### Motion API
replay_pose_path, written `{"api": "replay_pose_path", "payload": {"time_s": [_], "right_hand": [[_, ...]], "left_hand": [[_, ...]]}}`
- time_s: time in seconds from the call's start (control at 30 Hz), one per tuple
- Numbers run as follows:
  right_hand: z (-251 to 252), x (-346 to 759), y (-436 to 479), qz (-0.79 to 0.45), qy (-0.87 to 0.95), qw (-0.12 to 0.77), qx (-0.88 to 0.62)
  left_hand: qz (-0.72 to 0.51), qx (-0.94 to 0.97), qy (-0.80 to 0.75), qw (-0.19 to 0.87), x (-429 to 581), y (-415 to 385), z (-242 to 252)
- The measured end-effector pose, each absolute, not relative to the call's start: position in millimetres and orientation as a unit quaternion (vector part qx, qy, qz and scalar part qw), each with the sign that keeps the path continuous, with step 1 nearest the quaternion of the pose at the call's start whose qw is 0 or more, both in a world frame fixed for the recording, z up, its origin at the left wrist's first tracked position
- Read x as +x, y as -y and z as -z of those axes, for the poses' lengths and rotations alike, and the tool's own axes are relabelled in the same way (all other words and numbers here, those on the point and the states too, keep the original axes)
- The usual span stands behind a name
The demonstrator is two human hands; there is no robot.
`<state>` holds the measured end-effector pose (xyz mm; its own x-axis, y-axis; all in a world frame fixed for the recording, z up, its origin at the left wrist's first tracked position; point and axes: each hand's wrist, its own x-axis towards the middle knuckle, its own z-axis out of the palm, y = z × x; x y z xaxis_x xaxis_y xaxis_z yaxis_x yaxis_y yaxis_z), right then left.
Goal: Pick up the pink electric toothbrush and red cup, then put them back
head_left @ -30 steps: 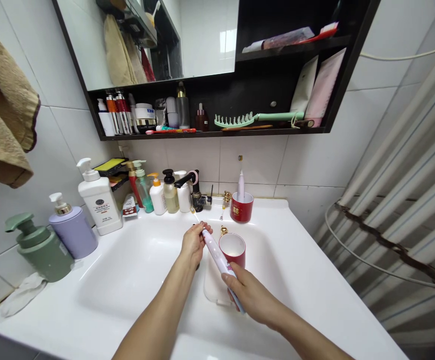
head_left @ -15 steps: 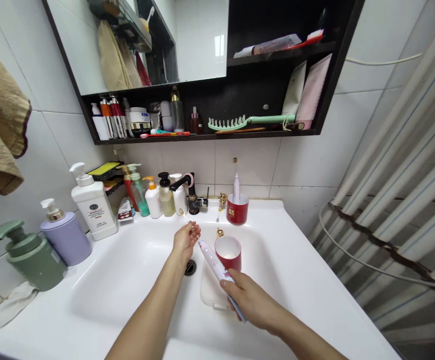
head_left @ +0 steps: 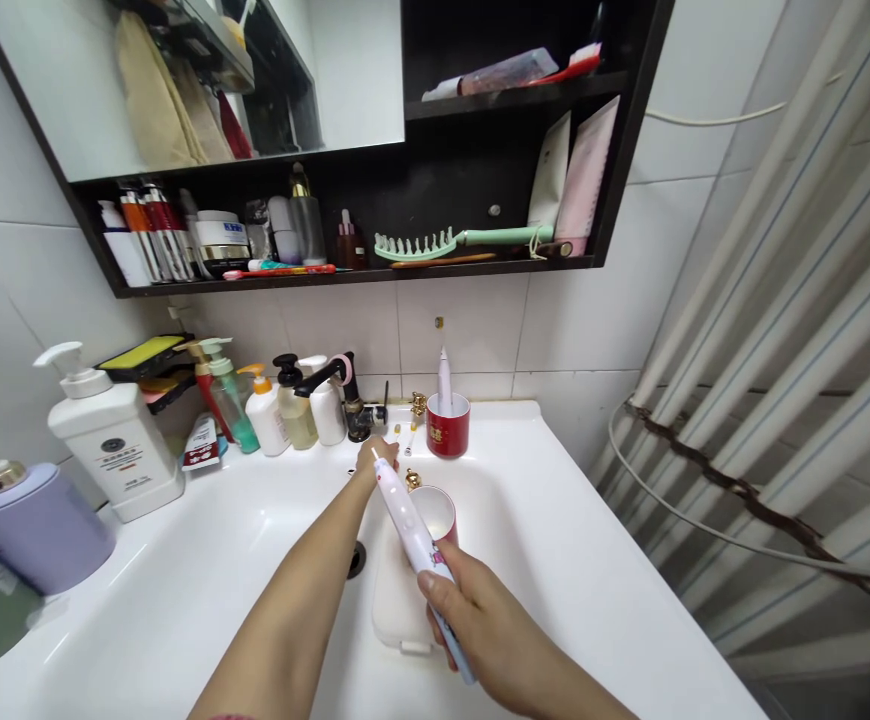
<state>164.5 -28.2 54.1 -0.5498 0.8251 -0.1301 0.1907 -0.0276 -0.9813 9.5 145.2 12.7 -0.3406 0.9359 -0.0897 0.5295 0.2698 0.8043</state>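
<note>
My right hand [head_left: 480, 610] is wrapped round a pale pink and blue electric toothbrush handle [head_left: 409, 520], which has a bare metal tip and no brush head. My left hand [head_left: 375, 456] reaches to the back ledge of the sink, its closed fingers partly hidden behind the handle's tip. A small toothbrush head [head_left: 397, 430] shows at those fingertips, and a second brush head [head_left: 410, 438] lies just to its right. Behind them, a red cup [head_left: 448, 428] holds another electric toothbrush [head_left: 444, 380] upright. A second red cup [head_left: 435, 512] stands in the basin on a whitish tray [head_left: 405, 610].
A black faucet [head_left: 356, 410] rises left of the brush heads. Several pump bottles, among them a white one [head_left: 116, 440] and a lilac one [head_left: 37, 525], line the left side. A dark cabinet shelf [head_left: 360, 280] hangs above; a striped curtain [head_left: 780, 400] is at right.
My left hand has moved to the back ledge, and a second brush head now shows beside the first. The right hand still holds the handle. The view has shifted right.
</note>
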Motion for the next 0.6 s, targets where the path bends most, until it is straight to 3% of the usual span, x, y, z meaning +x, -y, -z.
{"api": "replay_pose_path", "payload": {"time_s": [0.3, 0.6], "right_hand": [[-56.0, 165.6, 28.8, -0.591, 0.646, 0.278, -0.396], [-50.6, 166.6, 23.1, -0.570, 0.656, 0.300, -0.394]], "left_hand": [[-0.308, 0.571, -0.745, 0.158, 27.4, -142.2, -22.4], [-0.399, 0.503, -0.724, 0.253, 35.8, -132.8, -32.4]]}}
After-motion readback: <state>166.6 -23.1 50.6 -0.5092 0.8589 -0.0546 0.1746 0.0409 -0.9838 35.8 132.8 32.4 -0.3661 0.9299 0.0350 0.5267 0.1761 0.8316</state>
